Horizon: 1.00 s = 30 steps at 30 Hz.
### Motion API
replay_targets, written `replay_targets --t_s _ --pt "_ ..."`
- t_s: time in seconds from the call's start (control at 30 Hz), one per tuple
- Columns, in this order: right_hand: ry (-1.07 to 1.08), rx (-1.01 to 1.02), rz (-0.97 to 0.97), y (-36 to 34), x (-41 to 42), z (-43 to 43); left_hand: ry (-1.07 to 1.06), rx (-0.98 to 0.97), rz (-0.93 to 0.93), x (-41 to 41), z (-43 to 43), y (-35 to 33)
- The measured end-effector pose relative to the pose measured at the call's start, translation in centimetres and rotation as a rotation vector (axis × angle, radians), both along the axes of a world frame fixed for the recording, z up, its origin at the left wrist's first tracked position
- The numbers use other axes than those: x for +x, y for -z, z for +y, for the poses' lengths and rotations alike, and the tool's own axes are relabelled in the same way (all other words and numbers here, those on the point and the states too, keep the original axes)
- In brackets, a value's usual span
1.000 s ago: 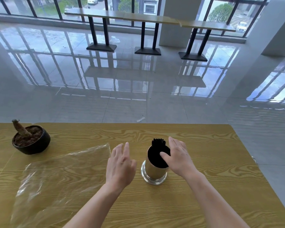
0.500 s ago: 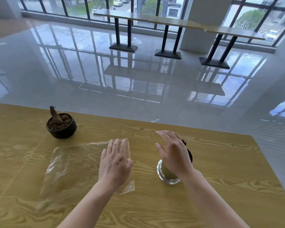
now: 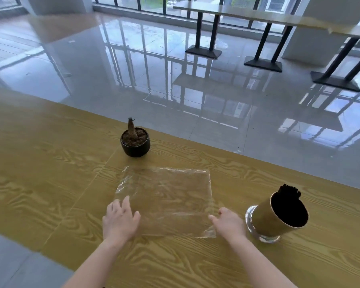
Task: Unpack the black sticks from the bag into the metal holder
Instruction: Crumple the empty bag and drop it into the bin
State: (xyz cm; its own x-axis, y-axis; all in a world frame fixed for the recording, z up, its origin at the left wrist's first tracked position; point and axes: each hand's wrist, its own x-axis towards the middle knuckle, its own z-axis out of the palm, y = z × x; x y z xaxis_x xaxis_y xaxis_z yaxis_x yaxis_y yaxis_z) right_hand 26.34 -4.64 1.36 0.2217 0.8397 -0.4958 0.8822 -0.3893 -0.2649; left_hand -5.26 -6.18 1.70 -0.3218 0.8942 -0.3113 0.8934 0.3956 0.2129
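Observation:
A clear plastic bag (image 3: pixel 166 196) lies flat and empty on the wooden table (image 3: pixel 50 183). My left hand (image 3: pixel 120 220) rests with spread fingers on the bag's near left corner. My right hand (image 3: pixel 228 223) touches the bag's near right corner, fingers extended. To the right stands the metal holder (image 3: pixel 266 217), a gold cup on a shiny round base. The black sticks (image 3: pixel 289 191) sit inside it, their tips showing above the far rim.
A small black pot (image 3: pixel 136 145) with soil and a bare stub stands beyond the bag. The table's far edge runs diagonally behind it, with glossy tiled floor and black-legged tables (image 3: pixel 206 34) further off. The table's left edge is near my left forearm.
My right hand left the holder and moved left to the bag's corner. My left hand settled on the bag's other near corner. The view turned left, and the bag now lies flattened.

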Motion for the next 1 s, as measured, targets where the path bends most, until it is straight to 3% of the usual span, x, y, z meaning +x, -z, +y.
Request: replay_targets --t_s 0.23,0.53,0.7,0.83,1.0 --pt "0.102 -0.012 -0.023 1.2 -1.7 0.3 -0.176 -0.095 -0.002 -3.4 -0.3 2.4" --pt "0.240 0.046 0.139 1.9 -1.9 -0.2 -0.332 -0.102 -0.114 -3.5 0.1 3.4" --pt "0.242 0.144 0.192 1.4 -1.7 -0.4 -0.347 -0.122 -0.006 -3.5 0.4 3.6" --pt "0.210 0.235 0.190 0.9 -1.9 -0.7 -0.392 -0.118 -0.104 -3.1 0.6 3.7" --pt "0.242 0.220 0.222 0.3 -1.8 -0.9 -0.395 -0.153 -0.072 -3.7 0.7 3.4"
